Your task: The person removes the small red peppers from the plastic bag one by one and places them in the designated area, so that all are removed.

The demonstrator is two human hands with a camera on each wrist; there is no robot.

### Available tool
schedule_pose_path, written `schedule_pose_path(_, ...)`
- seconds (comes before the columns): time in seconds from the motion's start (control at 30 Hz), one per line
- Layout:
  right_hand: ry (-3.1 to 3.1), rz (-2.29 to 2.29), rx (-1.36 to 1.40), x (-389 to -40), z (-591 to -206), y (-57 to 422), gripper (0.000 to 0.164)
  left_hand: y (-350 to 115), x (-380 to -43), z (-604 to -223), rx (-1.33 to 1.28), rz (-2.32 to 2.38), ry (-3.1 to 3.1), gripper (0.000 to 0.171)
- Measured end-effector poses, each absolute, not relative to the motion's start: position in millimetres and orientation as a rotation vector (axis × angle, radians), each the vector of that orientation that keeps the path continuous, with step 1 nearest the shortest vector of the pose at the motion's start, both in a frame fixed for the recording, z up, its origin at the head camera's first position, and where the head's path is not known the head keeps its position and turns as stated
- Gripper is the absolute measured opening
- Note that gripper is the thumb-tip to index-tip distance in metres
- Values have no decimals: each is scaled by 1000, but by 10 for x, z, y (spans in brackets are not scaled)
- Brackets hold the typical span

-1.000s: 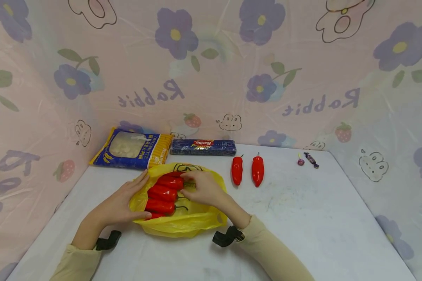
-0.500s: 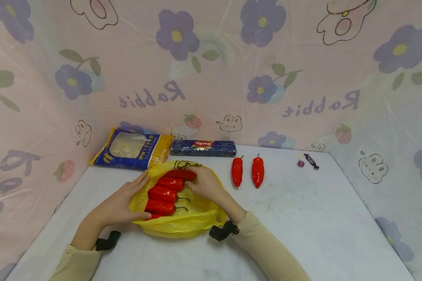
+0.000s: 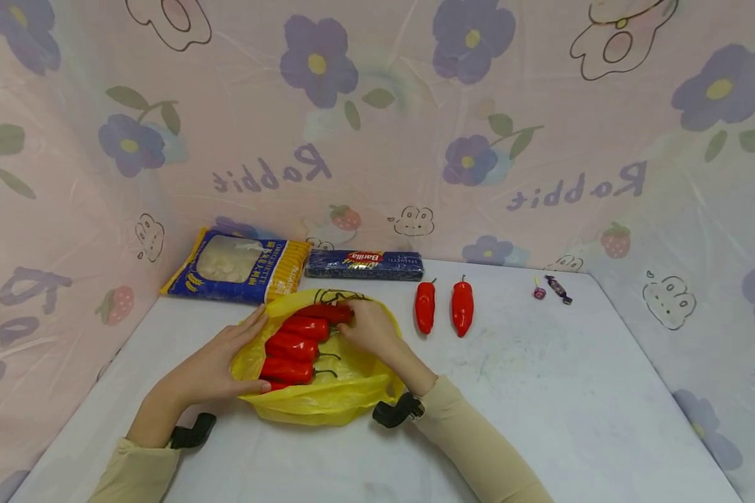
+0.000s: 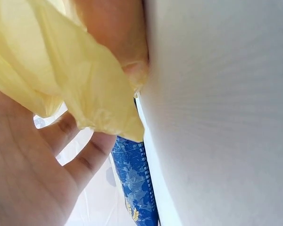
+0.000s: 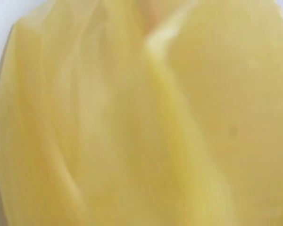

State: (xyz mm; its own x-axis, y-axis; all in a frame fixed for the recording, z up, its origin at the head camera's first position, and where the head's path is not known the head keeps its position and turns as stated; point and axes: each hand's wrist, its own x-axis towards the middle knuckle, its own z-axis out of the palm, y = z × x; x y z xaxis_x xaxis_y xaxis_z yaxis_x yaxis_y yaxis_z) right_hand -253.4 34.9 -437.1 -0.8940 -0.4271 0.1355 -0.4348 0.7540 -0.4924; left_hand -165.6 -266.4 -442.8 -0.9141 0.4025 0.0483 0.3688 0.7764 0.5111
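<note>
At far left we see the orecchiette packet (image 3: 226,269). Nearer, the left hand (image 3: 210,367) spreads thumb and fingers along the left side of the yellow plastic bag (image 3: 314,405), bracing its mouth. Inside lie several red peppers (image 3: 291,346), stems to the right; beyond the bag is the Barilla spaghetti pack (image 3: 365,265). The right hand (image 3: 374,332) reaches in, apparently pinching the farthest pepper (image 3: 321,311) by its right end. We judge this to be the handling of that pepper inside the bag; the next move calls for a sure pinch and a steady rim. Farther right lie two loose peppers (image 3: 462,307), a lollipop (image 3: 539,292) and a wrapped candy (image 3: 558,288).
</note>
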Motion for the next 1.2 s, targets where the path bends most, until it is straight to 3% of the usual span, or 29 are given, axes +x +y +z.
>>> schedule_pose_path(1.2, -2976, 547, 475, -2457, -4327, 331, 26, -2647, -1638, -4397, 606, 806, 2893, 117)
